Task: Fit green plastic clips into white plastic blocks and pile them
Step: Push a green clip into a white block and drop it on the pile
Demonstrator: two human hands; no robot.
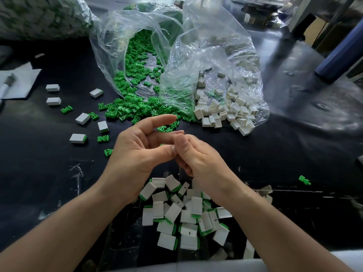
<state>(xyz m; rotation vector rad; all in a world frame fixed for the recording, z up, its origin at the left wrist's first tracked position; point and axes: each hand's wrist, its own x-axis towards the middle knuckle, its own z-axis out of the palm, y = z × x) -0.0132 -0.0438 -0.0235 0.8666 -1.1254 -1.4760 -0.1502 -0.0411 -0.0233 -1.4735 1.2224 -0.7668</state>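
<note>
Seemingly mid-fit: left hand (141, 148) and right hand (198, 156) meet thumb to thumb near finished pile (176, 213), fingers curled; green sliver (162, 144) peeks between, grip itself hidden, cannot tell. Next, likely: seat clip fully, drop onto pile, fetch from green clips (127, 110), white blocks (225, 114) beyond.

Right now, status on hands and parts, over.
Left hand pinches a green clip, only a sliver showing. Right hand curled against it, contents hidden. Pile of fitted blocks under the wrists. Nothing blocking the hands.
</note>
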